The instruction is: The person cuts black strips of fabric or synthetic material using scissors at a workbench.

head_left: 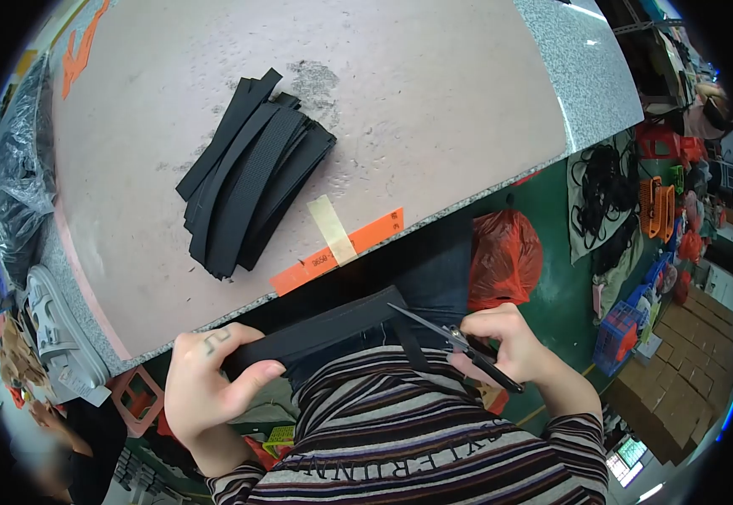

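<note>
My left hand is closed on one end of a wide black fabric strip, thumb along its lower edge. The strip stretches to the right in front of my body, just below the table edge. In my right hand is a pair of scissors with dark handles. The blades point left and their tips reach the strip's free right end. A short black piece hangs down from that end. On the table lies a pile of similar black strips, stacked loosely at a slant.
The table has an orange label strip and beige tape at its front edge. A red plastic bag hangs at the right. White sandals lie left. Cardboard boxes stand right; another person is lower left.
</note>
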{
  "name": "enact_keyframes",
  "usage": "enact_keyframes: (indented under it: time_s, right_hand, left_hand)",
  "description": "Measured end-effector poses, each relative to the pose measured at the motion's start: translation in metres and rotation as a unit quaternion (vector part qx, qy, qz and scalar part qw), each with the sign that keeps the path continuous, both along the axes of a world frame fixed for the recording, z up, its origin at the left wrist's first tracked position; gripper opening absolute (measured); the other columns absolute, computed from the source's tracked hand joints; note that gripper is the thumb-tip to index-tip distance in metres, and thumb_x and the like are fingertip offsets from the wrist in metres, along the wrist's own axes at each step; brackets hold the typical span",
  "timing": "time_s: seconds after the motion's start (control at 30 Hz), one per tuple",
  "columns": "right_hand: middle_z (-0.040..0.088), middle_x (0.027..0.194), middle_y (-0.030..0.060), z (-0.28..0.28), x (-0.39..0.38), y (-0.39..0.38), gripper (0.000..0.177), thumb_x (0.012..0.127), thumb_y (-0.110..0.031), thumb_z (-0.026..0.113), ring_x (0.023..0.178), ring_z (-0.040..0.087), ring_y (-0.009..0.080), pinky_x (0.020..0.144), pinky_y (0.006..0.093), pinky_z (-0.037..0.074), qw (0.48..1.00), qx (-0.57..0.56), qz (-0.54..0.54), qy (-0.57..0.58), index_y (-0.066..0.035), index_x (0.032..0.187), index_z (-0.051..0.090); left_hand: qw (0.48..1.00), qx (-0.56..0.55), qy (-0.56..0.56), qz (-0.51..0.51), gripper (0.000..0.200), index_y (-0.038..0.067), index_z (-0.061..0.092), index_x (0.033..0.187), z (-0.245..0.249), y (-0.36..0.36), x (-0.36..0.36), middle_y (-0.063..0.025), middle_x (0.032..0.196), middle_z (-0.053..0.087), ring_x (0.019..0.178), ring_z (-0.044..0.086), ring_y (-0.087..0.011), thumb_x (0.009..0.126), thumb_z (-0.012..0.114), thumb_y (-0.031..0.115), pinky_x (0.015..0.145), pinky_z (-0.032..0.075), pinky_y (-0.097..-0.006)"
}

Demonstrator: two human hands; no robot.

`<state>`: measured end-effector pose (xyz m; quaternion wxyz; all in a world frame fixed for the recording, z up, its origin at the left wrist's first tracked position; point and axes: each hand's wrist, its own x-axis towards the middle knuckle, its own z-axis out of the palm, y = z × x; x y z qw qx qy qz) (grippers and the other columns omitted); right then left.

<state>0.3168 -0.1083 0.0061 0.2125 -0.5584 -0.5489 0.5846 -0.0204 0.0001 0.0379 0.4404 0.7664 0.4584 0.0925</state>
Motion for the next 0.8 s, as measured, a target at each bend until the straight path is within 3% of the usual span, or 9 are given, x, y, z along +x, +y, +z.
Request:
enact_keyframes:
  time_s: [0.03, 0.1, 0.17, 0.23, 0.3, 0.33, 0.53, 0.63, 0.8]
  right_hand:
    - [0.048, 0.057, 0.0058, -0.001, -0.001, -0.001, 0.02, 0.072, -0.009, 0.078, 0.043, 0.042, 0.0143, 0.043, 0.0275, 0.031, 0.999, 0.028, -0.008, 0.015, 0.0, 0.071, 0.061]
    - [0.048, 0.057, 0.0052, 0.011, 0.0, 0.008, 0.019, 0.072, -0.008, 0.077, 0.044, 0.042, 0.0128, 0.043, 0.0273, 0.03, 0.997, 0.062, 0.005, 0.045, -0.001, 0.07, 0.06]
    - [0.045, 0.054, 0.0033, 0.013, 0.003, 0.003, 0.019, 0.074, -0.005, 0.075, 0.044, 0.039, 0.0089, 0.042, 0.0266, 0.028, 0.997, 0.05, 0.0, 0.052, -0.002, 0.067, 0.058]
    - [0.041, 0.052, 0.0004, -0.004, 0.009, 0.0, 0.02, 0.078, -0.004, 0.073, 0.044, 0.037, 0.0045, 0.043, 0.0252, 0.026, 0.999, -0.011, -0.043, 0.008, -0.002, 0.067, 0.057]
    - [0.042, 0.052, -0.0034, -0.022, 0.011, -0.004, 0.02, 0.081, -0.003, 0.072, 0.047, 0.036, 0.0008, 0.043, 0.0239, 0.026, 0.996, -0.061, -0.066, 0.006, -0.001, 0.068, 0.057]
    - [0.043, 0.053, -0.004, -0.022, 0.009, -0.004, 0.02, 0.081, -0.003, 0.072, 0.048, 0.036, 0.0005, 0.044, 0.0235, 0.026, 0.994, -0.086, -0.073, 0.01, -0.001, 0.068, 0.057]
    - [0.048, 0.058, -0.0059, -0.023, 0.0, 0.007, 0.016, 0.084, -0.005, 0.072, 0.055, 0.04, -0.0009, 0.048, 0.0215, 0.03, 0.974, -0.195, -0.112, 0.008, 0.0, 0.072, 0.061]
    - [0.048, 0.058, -0.0064, -0.021, 0.0, 0.007, 0.017, 0.084, -0.005, 0.072, 0.055, 0.04, -0.0011, 0.048, 0.0215, 0.03, 0.975, -0.191, -0.116, -0.005, 0.0, 0.072, 0.061]
    - [0.047, 0.057, -0.0064, -0.023, -0.002, 0.008, 0.018, 0.084, -0.006, 0.072, 0.055, 0.04, -0.0012, 0.047, 0.0219, 0.029, 0.972, -0.197, -0.124, -0.027, 0.0, 0.072, 0.06]
  left_hand:
    - [0.998, 0.063, 0.007, 0.005, 0.03, 0.002, 0.07, 0.084, 0.01, 0.0, 0.003, -0.0092, 0.061, 0.062, 0.05, 0.06, -0.0237, 0.073, 0.082, 0.027, 0.048, 0.044, -0.03]
    - [0.986, -0.009, -0.134, -0.102, 0.031, 0.006, 0.068, 0.078, 0.046, 0.004, -0.015, -0.0095, 0.059, 0.061, 0.045, 0.058, -0.0229, 0.07, 0.084, 0.032, 0.044, 0.042, -0.0316]
    - [0.946, -0.096, -0.038, -0.307, 0.032, 0.005, 0.07, 0.083, 0.057, 0.032, -0.009, -0.0109, 0.059, 0.061, 0.045, 0.058, -0.0232, 0.068, 0.087, 0.028, 0.044, 0.043, -0.0302]
    - [0.996, -0.074, -0.039, -0.026, 0.031, 0.001, 0.07, 0.086, 0.014, 0.014, 0.005, -0.0126, 0.061, 0.062, 0.049, 0.061, -0.0254, 0.069, 0.086, 0.021, 0.047, 0.045, -0.0282]
    - [0.996, -0.05, -0.004, -0.078, 0.026, -0.001, 0.069, 0.087, -0.003, 0.019, -0.008, -0.013, 0.064, 0.063, 0.053, 0.064, -0.0239, 0.07, 0.083, 0.014, 0.05, 0.047, -0.0282]
    - [0.993, -0.067, -0.074, -0.056, 0.025, -0.001, 0.069, 0.087, -0.004, 0.017, -0.011, -0.0137, 0.064, 0.063, 0.053, 0.064, -0.0241, 0.07, 0.082, 0.011, 0.051, 0.047, -0.0278]
    - [1.0, 0.01, 0.007, 0.026, 0.029, -0.003, 0.067, 0.094, -0.022, 0.009, 0.007, -0.0171, 0.072, 0.065, 0.062, 0.066, -0.0267, 0.073, 0.079, 0.011, 0.058, 0.049, -0.0319]
    - [0.993, -0.053, -0.067, 0.083, 0.023, -0.003, 0.068, 0.093, -0.022, 0.009, 0.012, -0.0147, 0.069, 0.065, 0.058, 0.064, -0.0239, 0.076, 0.077, 0.01, 0.056, 0.048, -0.0306]
    - [0.99, -0.021, -0.003, 0.138, 0.01, -0.001, 0.069, 0.084, -0.028, 0.005, 0.019, -0.0116, 0.063, 0.063, 0.053, 0.062, -0.0198, 0.082, 0.073, 0.008, 0.052, 0.044, -0.0278]
